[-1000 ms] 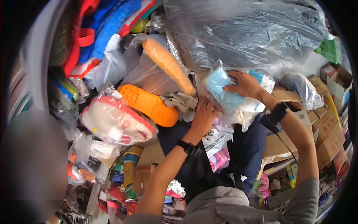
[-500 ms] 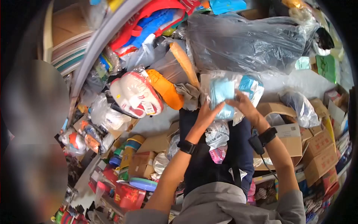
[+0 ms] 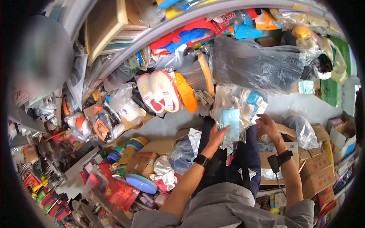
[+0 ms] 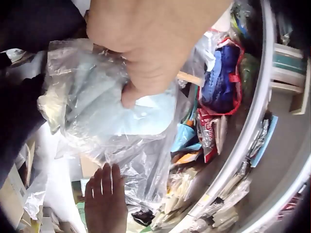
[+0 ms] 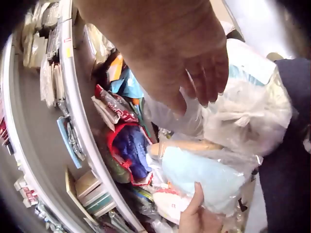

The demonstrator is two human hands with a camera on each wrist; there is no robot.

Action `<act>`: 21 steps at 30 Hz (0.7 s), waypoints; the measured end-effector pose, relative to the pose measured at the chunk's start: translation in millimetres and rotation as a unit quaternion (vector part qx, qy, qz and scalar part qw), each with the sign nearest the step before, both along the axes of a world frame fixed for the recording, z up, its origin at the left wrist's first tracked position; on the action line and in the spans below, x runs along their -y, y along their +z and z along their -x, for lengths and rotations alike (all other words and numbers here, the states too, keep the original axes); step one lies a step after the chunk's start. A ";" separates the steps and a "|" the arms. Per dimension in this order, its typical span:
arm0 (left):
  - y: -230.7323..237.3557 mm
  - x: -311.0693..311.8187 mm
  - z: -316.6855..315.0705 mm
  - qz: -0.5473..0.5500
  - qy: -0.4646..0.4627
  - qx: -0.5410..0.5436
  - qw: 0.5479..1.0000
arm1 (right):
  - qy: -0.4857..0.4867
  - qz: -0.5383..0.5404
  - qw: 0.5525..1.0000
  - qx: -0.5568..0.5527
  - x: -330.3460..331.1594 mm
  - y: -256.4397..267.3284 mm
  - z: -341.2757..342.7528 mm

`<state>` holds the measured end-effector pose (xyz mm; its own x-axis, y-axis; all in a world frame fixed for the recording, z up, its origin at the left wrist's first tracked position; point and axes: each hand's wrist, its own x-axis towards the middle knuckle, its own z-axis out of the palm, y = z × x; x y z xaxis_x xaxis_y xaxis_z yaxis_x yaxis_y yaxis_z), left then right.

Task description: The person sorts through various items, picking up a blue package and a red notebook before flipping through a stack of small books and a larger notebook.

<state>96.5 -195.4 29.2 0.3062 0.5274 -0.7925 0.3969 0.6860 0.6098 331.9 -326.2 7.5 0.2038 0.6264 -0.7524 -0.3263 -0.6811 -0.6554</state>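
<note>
In the head view, the left hand [image 3: 217,137] is gripping a pale blue packet [image 3: 229,119] in clear plastic, holding it above the person's legs with the thumb lying over its near end. The right hand [image 3: 269,127] is hanging just beside a blue-and-white packet [image 3: 254,102], its fingers loose and gripping nothing that shows. The handling is looking partway along: the pale blue packet is sitting in the left hand's hold, its clear wrapping is surrounding it, and setting it down is not yet done. Red-and-white slippers [image 3: 161,91] are lying beyond, bearing a white tag with print too small to read. Brown cartons [image 3: 319,171] are showing red characters, also too small to make out.

In the left wrist view, the left thumb is pressing on the pale blue face, while the fingers behind are staying out of sight; no lettering is showing on that face. The right hand is appearing below, fingers extended.

In the right wrist view, the right fingers are hanging by a whitish plastic bag [image 5: 248,114]; whether they are touching it is hard to tell. A red package [image 5: 116,107] is carrying pale lettering, but no brand is legible.
</note>
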 end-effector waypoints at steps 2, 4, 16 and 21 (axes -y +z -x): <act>6.0 -18.9 6.7 0.028 0.021 0.043 0.998 | -0.015 0.017 1.000 0.007 -20.4 31.4 5.9; 10.1 -39.3 14.2 0.024 0.004 0.074 0.997 | -0.007 -0.038 0.999 0.020 -40.0 54.5 25.8; 140.3 -149.4 26.4 0.084 -0.004 0.238 0.968 | 0.003 -0.090 0.989 0.115 -168.0 150.6 120.1; 154.4 -133.4 9.3 0.068 0.041 0.234 0.969 | 0.032 -0.141 0.986 0.086 -173.1 175.7 59.7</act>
